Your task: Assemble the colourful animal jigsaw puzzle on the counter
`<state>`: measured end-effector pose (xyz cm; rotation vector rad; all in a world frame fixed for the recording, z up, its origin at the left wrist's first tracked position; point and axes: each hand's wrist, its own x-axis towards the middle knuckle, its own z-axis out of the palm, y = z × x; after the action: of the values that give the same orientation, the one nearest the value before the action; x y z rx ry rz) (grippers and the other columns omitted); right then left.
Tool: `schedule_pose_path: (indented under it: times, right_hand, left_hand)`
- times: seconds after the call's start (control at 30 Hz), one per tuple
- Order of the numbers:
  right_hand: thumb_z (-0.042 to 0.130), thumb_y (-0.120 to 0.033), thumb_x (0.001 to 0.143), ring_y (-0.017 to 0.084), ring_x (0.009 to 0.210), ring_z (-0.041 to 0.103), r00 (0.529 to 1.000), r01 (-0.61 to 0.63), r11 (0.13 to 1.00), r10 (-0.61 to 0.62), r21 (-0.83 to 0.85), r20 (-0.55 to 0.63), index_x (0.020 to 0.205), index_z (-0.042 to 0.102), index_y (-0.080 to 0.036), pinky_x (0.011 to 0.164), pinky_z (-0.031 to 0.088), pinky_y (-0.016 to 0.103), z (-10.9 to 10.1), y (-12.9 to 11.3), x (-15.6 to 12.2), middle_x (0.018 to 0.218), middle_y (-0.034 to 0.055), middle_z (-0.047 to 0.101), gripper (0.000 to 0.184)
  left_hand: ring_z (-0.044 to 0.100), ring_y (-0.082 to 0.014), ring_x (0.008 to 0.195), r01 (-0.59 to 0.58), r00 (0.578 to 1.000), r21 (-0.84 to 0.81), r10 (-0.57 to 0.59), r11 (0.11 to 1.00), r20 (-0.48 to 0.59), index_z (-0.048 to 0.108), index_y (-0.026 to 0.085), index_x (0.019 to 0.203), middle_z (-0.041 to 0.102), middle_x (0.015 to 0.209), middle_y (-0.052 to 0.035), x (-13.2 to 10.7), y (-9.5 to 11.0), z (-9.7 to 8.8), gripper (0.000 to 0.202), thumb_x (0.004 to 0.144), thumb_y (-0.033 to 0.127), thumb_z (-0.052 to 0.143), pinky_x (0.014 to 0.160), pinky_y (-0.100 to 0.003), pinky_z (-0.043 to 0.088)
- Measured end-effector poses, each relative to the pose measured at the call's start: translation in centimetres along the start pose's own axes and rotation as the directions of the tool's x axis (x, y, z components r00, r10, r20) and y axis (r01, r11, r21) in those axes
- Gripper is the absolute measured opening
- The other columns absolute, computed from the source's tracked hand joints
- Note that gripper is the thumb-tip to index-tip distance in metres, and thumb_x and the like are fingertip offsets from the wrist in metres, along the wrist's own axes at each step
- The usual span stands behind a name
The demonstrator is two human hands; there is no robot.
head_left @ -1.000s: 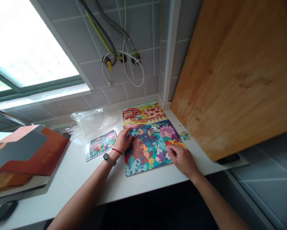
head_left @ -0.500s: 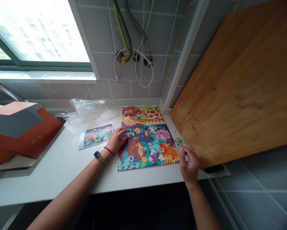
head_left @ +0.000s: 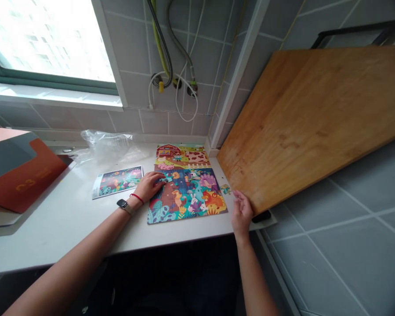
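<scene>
My left hand (head_left: 150,185) rests over the left side of a colourful animal jigsaw puzzle (head_left: 187,199). Its fingers are closed on a small teal puzzle piece (head_left: 166,179) above the brown part of the picture. Just right of the puzzle, several loose puzzle pieces (head_left: 225,189) lie on the white counter by a leaning wooden board (head_left: 302,127). At the board's lower left edge is my right hand (head_left: 242,213), fingers curled round that edge. The palm hides part of the contact.
A printed picture sheet (head_left: 120,181) lies left of the puzzle, with a crumpled clear plastic bag (head_left: 110,145) behind it. An orange and grey box (head_left: 22,169) stands at far left. Hoses and a white cable (head_left: 187,118) hang on the tiled wall.
The view has swung right and tilted. My right hand has moved clear of the loose pieces, which show more fully, and more of the board's top edge is visible. My left hand stays on the puzzle.
</scene>
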<state>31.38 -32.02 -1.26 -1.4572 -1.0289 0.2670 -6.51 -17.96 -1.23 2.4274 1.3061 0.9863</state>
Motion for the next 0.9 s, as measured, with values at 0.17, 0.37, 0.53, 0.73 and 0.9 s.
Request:
schedule_pose_path:
  times: [0.17, 0.37, 0.53, 0.73, 0.9]
  right_hand:
    - [0.048, -0.042, 0.091, 0.031, 0.098, 0.076, 0.997, -0.057, 0.978, 0.067, -0.198, 0.043, 0.128, 0.073, -0.007, 0.091, 0.058, 0.043, -0.1, 0.1, 0.2, 0.110, 0.0200, 0.080, 0.057]
    - [0.044, -0.037, 0.092, 0.031, 0.102, 0.075, 0.984, 0.090, 0.875, -0.003, -0.475, 0.180, 0.138, 0.067, -0.004, 0.094, 0.058, 0.041, 0.3, 0.1, 1.0, 0.113, 0.0207, 0.079, 0.061]
    - [0.048, -0.018, 0.089, 0.028, 0.128, 0.066, 0.922, 0.269, 0.799, -0.053, -0.537, 0.384, 0.131, 0.072, -0.012, 0.111, 0.051, 0.043, 0.5, -0.7, 3.3, 0.137, 0.0185, 0.070, 0.048]
    - [0.059, 0.002, 0.073, 0.027, 0.124, 0.068, 0.734, 0.510, 0.654, 0.007, -0.558, 0.679, 0.124, 0.075, -0.019, 0.108, 0.051, 0.037, 0.7, -2.5, 8.6, 0.133, 0.0150, 0.074, 0.057]
    - [0.069, 0.005, 0.067, 0.029, 0.105, 0.074, 0.591, 0.619, 0.529, 0.174, -0.581, 0.788, 0.099, 0.079, -0.018, 0.091, 0.052, 0.034, 2.4, -3.7, 11.5, 0.109, 0.0155, 0.079, 0.041]
  left_hand:
    - [0.068, -0.0305, 0.110, -0.007, 1.000, 0.020, 0.008, 1.000, -0.006, 0.077, 0.023, 0.102, 0.075, 0.116, -0.0114, 0.0, 0.1, 0.0, 0.032, 0.097, 0.045, 0.055, 0.103, -0.048, 0.053]
    - [0.068, -0.0317, 0.108, 0.002, 1.000, 0.028, -0.002, 1.000, -0.020, 0.078, 0.023, 0.099, 0.075, 0.115, -0.0123, -0.1, 0.0, 0.3, 0.030, 0.094, 0.042, 0.057, 0.101, -0.049, 0.054]
    - [0.069, -0.0309, 0.106, 0.006, 0.999, 0.032, -0.005, 0.999, -0.042, 0.078, 0.023, 0.097, 0.075, 0.112, -0.0121, -0.2, 0.1, 0.4, 0.026, 0.092, 0.038, 0.058, 0.099, -0.048, 0.056]
    - [0.069, -0.0309, 0.104, 0.012, 0.999, 0.022, -0.011, 1.000, -0.052, 0.078, 0.024, 0.095, 0.076, 0.110, -0.0119, -0.1, 0.4, 0.3, 0.021, 0.091, 0.034, 0.060, 0.098, -0.048, 0.056]
    - [0.068, -0.0308, 0.106, 0.022, 0.999, 0.028, -0.021, 0.999, -0.040, 0.078, 0.023, 0.097, 0.075, 0.113, -0.0115, -0.3, 0.7, 0.1, 0.021, 0.092, 0.033, 0.060, 0.098, -0.048, 0.056]
